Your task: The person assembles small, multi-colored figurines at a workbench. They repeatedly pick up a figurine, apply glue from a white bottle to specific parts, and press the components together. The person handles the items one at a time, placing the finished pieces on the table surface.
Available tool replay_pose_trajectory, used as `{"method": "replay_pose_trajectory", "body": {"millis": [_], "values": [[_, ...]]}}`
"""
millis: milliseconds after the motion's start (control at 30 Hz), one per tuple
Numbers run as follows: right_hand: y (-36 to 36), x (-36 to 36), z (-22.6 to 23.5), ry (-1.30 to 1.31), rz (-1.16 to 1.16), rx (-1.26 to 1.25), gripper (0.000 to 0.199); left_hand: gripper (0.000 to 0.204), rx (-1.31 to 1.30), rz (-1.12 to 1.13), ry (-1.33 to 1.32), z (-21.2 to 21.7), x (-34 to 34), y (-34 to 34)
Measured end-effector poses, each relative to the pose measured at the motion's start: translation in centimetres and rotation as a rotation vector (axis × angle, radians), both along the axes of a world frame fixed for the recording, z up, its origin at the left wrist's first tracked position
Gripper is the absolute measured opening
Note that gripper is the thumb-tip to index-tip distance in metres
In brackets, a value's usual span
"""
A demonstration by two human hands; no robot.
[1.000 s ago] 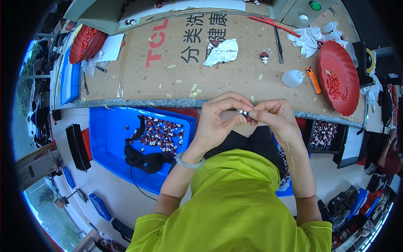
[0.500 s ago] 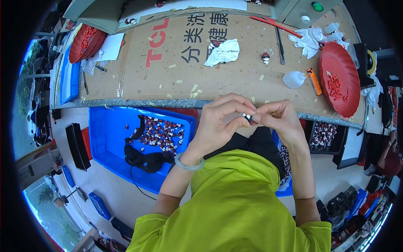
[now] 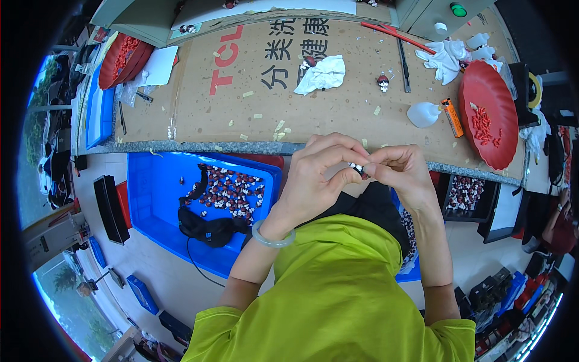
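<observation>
Just past the bench's near edge, my left hand (image 3: 315, 178) and my right hand (image 3: 403, 176) come together on a tiny figurine (image 3: 356, 167) in white and dark colours. Fingers and thumbs of both hands pinch it, hiding most of its shape. On the cardboard bench top (image 3: 211, 114) stands a similar figurine with a dark red head (image 3: 383, 83). Another small dark red piece (image 3: 309, 61) rests at the edge of a crumpled white cloth (image 3: 325, 75). To the right are a white squeeze bottle (image 3: 423, 114) and an orange tube (image 3: 452, 118).
A scalloped red dish (image 3: 509, 130) with small red pieces sits at the bench's right. Stacked red bowls (image 3: 108, 75) stand far left. Below the bench, a blue bin (image 3: 154, 199) holds many figurines and a black strapped item (image 3: 211, 230). A black tray (image 3: 445, 208) of figurines is right.
Both hands keep their pinch on the figurine, with only slight finger movement. The whole view has shifted very slightly; nothing else has visibly moved.
</observation>
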State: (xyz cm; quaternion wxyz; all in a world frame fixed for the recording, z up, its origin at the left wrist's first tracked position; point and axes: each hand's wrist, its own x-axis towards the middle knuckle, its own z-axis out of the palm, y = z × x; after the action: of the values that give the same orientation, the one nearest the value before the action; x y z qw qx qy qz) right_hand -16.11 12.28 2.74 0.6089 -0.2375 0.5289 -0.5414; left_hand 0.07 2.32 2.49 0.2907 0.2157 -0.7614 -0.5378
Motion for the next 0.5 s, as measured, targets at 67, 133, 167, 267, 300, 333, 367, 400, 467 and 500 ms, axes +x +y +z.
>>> {"method": "replay_pose_trajectory", "body": {"millis": [67,133,167,267,300,333,367,400,467,500], "values": [[0.0,0.16,0.05,0.012,-0.004,-0.002,0.017,0.017,-0.031,0.008,-0.016,0.19,0.07,-0.05],[-0.03,0.24,0.11,0.018,-0.007,-0.002,0.017,0.02,-0.063,0.015,-0.038,0.43,0.15,-0.12],[-0.06,0.27,0.16,0.018,-0.008,-0.001,0.017,0.02,-0.09,0.018,-0.039,0.56,0.15,-0.16],[-0.14,0.33,0.28,0.012,-0.013,-0.009,0.016,0.019,-0.141,0.028,-0.033,0.72,0.13,-0.23],[-0.16,0.35,0.29,0.01,-0.014,-0.014,0.016,0.019,-0.137,0.032,-0.026,0.71,0.11,-0.18],[-0.17,0.36,0.29,0.013,-0.015,-0.014,0.015,0.019,-0.134,0.035,-0.018,0.72,0.09,-0.16],[-0.17,0.38,0.26,0.017,-0.015,-0.014,0.015,0.019,-0.141,0.035,-0.02,0.75,0.09,-0.18],[-0.17,0.38,0.24,0.021,-0.016,-0.014,0.015,0.019,-0.147,0.036,-0.023,0.8,0.09,-0.2],[-0.14,0.37,0.13,0.029,-0.009,-0.009,0.015,0.019,-0.149,0.037,-0.023,0.8,0.1,-0.19],[-0.13,0.36,0.1,0.033,-0.006,-0.006,0.015,0.019,-0.144,0.037,-0.021,0.73,0.09,-0.17]]}}
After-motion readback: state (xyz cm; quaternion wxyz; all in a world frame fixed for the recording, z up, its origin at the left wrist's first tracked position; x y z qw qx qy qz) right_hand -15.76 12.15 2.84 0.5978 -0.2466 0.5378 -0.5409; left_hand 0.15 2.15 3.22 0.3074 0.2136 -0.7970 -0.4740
